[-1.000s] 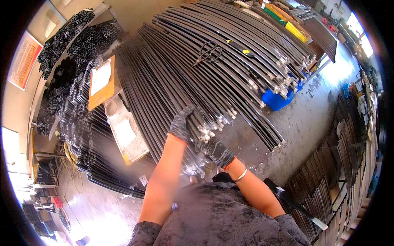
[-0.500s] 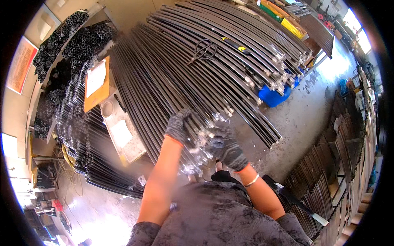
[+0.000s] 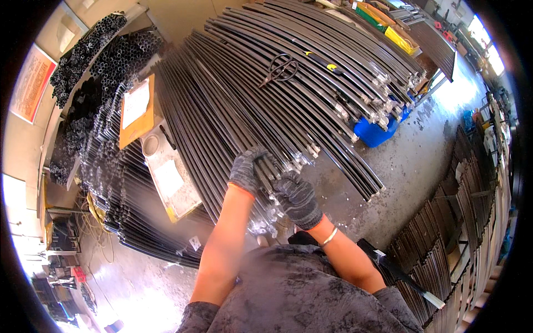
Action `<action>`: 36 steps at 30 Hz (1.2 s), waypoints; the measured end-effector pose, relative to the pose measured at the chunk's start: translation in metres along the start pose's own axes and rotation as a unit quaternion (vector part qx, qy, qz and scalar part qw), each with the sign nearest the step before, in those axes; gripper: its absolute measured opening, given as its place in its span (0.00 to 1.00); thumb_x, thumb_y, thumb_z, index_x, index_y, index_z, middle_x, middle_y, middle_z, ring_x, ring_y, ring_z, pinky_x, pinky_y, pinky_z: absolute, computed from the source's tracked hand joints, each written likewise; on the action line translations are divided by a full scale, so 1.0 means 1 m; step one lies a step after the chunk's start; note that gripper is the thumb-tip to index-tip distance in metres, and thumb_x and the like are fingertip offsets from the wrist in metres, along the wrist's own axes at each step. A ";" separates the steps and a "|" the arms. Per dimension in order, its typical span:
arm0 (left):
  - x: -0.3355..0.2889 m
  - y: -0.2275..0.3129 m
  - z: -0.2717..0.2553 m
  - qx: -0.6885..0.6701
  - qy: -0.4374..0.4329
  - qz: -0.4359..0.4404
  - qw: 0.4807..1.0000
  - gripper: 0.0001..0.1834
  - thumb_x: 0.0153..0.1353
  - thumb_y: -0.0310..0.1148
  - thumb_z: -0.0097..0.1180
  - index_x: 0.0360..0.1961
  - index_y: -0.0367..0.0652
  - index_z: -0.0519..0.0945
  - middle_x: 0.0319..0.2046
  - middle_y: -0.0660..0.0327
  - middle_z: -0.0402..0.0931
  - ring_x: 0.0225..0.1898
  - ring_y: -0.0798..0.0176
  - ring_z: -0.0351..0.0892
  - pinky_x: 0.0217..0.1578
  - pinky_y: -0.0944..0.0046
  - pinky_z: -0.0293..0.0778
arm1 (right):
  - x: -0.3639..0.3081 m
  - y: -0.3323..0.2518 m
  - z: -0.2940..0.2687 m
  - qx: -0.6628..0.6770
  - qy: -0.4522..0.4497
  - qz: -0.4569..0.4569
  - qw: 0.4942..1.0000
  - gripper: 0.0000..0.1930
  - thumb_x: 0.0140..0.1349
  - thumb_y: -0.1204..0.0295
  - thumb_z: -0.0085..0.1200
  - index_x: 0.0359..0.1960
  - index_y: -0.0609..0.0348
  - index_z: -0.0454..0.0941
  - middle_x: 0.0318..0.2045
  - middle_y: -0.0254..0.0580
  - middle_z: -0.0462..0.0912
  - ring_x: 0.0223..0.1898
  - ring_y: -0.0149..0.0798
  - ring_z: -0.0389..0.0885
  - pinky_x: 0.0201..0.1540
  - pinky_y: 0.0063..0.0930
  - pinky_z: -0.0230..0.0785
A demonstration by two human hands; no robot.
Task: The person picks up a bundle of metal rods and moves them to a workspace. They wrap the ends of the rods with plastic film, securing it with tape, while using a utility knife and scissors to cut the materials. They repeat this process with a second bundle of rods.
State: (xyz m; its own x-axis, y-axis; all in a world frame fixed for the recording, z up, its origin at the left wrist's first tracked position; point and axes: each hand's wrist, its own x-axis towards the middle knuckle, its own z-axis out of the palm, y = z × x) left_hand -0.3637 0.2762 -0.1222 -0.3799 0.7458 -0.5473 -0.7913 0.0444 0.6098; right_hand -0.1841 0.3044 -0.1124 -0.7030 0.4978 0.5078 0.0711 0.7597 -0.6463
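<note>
Long dark metal tubes [image 3: 216,111] lie side by side in front of me, many with clear plastic film [image 3: 262,226] on their near ends. My left hand [image 3: 249,169], in a grey knitted glove with an orange cuff, is closed over several tubes near these ends. My right hand [image 3: 300,200], gloved alike, is beside it with its fingers curled in at the tube ends. What the right fingers pinch is hidden. Farther up on the tubes lie dark-handled scissors [image 3: 282,69] and a yellow-and-black cutter-like tool [image 3: 324,62].
Left of the tubes are a clipboard [image 3: 145,125] with paper and a pale board [image 3: 186,202] bearing a tape roll [image 3: 150,145]. More tubes are stacked at far left [image 3: 125,53]. A blue container [image 3: 375,132] stands under the right-hand tube ends; metal profiles [image 3: 425,250] lean at right.
My right hand has moved left and up, closer to my left hand, and its fingers have curled in at the tube ends. My left hand stays on the tubes. The view has shifted slightly.
</note>
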 end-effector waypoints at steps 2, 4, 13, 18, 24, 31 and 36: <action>-0.005 0.002 0.008 0.040 0.012 -0.024 0.999 0.07 0.55 0.33 0.54 0.32 0.41 0.76 0.25 0.54 0.78 0.26 0.55 0.79 0.27 0.56 0.78 | -0.011 -0.003 -0.002 -0.018 0.005 -0.007 1.000 0.13 0.46 0.75 0.60 0.36 0.56 0.79 0.34 0.44 0.79 0.38 0.50 0.76 0.42 0.38 0.71; -0.009 -0.003 0.012 0.026 0.035 -0.021 0.999 0.06 0.53 0.31 0.55 0.32 0.42 0.77 0.25 0.57 0.77 0.26 0.57 0.78 0.25 0.56 0.77 | -0.028 -0.001 -0.012 -0.028 -0.018 -0.020 0.999 0.13 0.46 0.75 0.61 0.36 0.57 0.79 0.35 0.44 0.79 0.39 0.50 0.76 0.43 0.38 0.71; -0.011 -0.016 0.000 -0.006 0.023 -0.004 1.000 0.06 0.53 0.29 0.56 0.33 0.43 0.78 0.27 0.60 0.78 0.29 0.57 0.79 0.33 0.55 0.78 | -0.064 0.049 -0.013 -0.096 -0.103 0.068 0.988 0.19 0.58 0.74 0.55 0.51 0.60 0.69 0.47 0.41 0.75 0.49 0.42 0.74 0.53 0.40 0.68; -0.008 -0.019 -0.006 -0.018 -0.013 -0.038 0.999 0.06 0.53 0.30 0.55 0.32 0.42 0.77 0.26 0.58 0.77 0.28 0.55 0.79 0.32 0.55 0.78 | 0.014 -0.003 -0.008 0.345 -0.108 0.264 0.894 0.21 0.63 0.70 0.51 0.56 0.62 0.64 0.51 0.44 0.73 0.54 0.39 0.72 0.57 0.30 0.64; -0.012 -0.012 -0.007 0.022 0.031 0.022 0.999 0.06 0.51 0.26 0.56 0.32 0.41 0.76 0.24 0.59 0.77 0.26 0.58 0.79 0.26 0.58 0.79 | -0.063 0.027 0.013 0.336 -0.100 0.206 0.914 0.15 0.62 0.68 0.53 0.50 0.59 0.74 0.44 0.41 0.76 0.42 0.29 0.73 0.42 0.23 0.71; -0.006 -0.033 0.005 0.183 0.122 0.230 0.948 0.39 0.46 0.17 0.58 0.60 0.44 0.57 0.43 0.56 0.75 0.39 0.58 0.77 0.40 0.63 0.76 | -0.089 0.143 0.009 0.331 -0.099 0.384 0.856 0.09 0.62 0.66 0.53 0.39 0.56 0.75 0.32 0.36 0.77 0.31 0.33 0.76 0.33 0.23 0.72; 0.000 -0.043 0.003 0.235 0.139 0.280 0.920 0.55 0.43 0.18 0.62 0.68 0.46 0.40 0.55 0.54 0.67 0.52 0.57 0.71 0.54 0.63 0.69 | -0.036 0.114 0.024 0.605 0.062 0.583 0.539 0.06 0.61 0.67 0.55 0.32 0.53 0.73 0.25 0.33 0.76 0.26 0.32 0.75 0.29 0.27 0.71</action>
State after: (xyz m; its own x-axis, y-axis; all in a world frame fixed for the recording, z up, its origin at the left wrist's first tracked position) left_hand -0.3282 0.2758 -0.1466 -0.8254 0.5422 -0.1574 -0.1646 0.0356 0.9857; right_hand -0.1676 0.3629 -0.2178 -0.6215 0.4239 -0.6588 -0.1538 -0.8906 -0.4280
